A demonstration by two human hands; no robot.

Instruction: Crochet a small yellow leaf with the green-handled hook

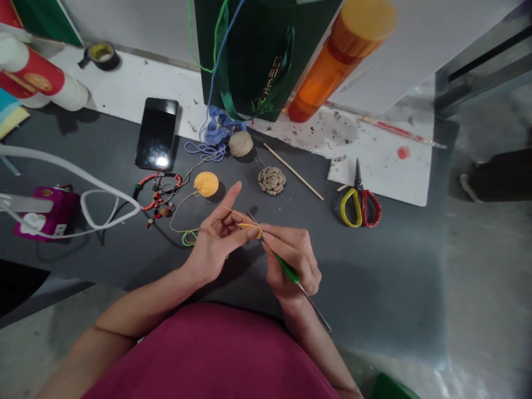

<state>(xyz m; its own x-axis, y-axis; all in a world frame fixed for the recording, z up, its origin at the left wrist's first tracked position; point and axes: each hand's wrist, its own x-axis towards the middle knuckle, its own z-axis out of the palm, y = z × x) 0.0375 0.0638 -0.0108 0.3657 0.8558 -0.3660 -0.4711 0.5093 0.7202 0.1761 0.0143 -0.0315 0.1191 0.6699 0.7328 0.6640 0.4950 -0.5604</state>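
My left hand [216,238] pinches a small piece of orange crochet work [249,226] between thumb and fingers, with its index finger raised and a strand of yarn running over the fingers. In my right hand [293,257] is a crochet hook [287,269] with a green grip, its metal shaft sticking out below toward my forearm. The hook's tip meets the orange piece, where fingers partly hide it. Beyond my left hand lies a ball of orange yarn [206,184]. A brown crocheted rosette [271,180] rests on the table just past both hands.
Scissors [359,202] with yellow and red handles lie right. A wooden stick [293,172], beige yarn ball [241,143], blue yarn [220,126], phone [157,133] and beaded bracelet [155,191] lie farther back. A green paper bag [249,61] and orange bottle [328,66] stand behind.
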